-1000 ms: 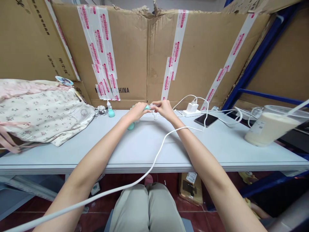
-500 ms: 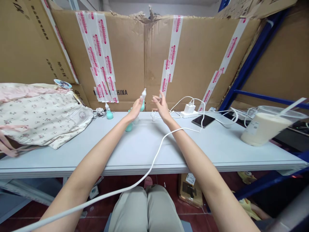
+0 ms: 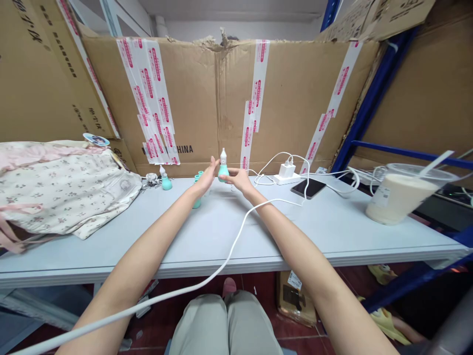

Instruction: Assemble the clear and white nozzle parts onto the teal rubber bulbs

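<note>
A nasal aspirator (image 3: pixel 223 170), with a mint-green bulb and a white nozzle pointing up, is held upright above the table between my hands. My right hand (image 3: pixel 239 180) pinches the bulb from the right. My left hand (image 3: pixel 207 178) is curled against its left side, fingertips by the neck; part of that grip is hidden. Below and behind my left hand, several mint-green pieces (image 3: pixel 197 202) stand partly covered. A second aspirator (image 3: pixel 166 180) of the same kind stands farther left on the table.
A floral cloth bag (image 3: pixel 66 185) lies at the left of the table (image 3: pixel 221 236). To the right are a white charger (image 3: pixel 287 171), a dark phone (image 3: pixel 308 188) and a drink cup (image 3: pixel 401 195). A white cable (image 3: pixel 242 231) crosses the foreground. Cardboard (image 3: pixel 199 103) walls the back.
My right hand has come left and taken hold of the aspirator's bulb, which now stands upright between both hands. The view has tilted slightly upward.
</note>
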The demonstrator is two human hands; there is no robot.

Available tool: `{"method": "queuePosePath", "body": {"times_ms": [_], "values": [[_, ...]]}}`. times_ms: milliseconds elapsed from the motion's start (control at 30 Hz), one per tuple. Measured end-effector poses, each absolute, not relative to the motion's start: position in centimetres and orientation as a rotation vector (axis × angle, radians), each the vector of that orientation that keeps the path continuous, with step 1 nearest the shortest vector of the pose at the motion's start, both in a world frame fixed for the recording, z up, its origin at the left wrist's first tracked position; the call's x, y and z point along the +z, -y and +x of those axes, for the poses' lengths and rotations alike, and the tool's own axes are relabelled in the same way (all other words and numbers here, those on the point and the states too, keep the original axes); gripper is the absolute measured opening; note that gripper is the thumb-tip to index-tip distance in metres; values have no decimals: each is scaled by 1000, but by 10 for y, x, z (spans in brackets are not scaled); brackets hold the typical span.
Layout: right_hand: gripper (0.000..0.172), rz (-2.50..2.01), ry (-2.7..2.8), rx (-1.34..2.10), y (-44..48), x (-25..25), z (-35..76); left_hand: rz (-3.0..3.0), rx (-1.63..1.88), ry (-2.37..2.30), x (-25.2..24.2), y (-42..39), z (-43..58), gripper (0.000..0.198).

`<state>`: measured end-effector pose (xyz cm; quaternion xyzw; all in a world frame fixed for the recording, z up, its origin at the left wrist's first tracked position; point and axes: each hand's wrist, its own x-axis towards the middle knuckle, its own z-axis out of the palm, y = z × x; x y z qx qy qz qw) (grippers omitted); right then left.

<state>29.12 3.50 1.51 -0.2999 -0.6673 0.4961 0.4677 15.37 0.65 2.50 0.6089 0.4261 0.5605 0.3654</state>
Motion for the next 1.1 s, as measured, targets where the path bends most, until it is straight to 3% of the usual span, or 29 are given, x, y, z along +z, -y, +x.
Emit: {"method": "queuePosePath", "body": {"times_ms": [233,367,533,700,833,1100], "values": [[34,-719,2060,1173,-26,22,300,1431,1724,-1069,39,-4,119,69],[37,-661,2259,1323,-14,28,302,1415,1712,-1026,45,0,115,69],[31,-650,2316,1249,-11,33,306,1407,1689,-992,45,1,116,65],[37,-613,2368,1341,-15,33,310,1384,1694,-999,47,1,117,63],[32,-628,2329,1268,-14,32,309,1381,1702,-985,46,1,116,61],[38,-683,2152,1247,-17,31,305,1443,1636,-959,47,6,121,60]]}}
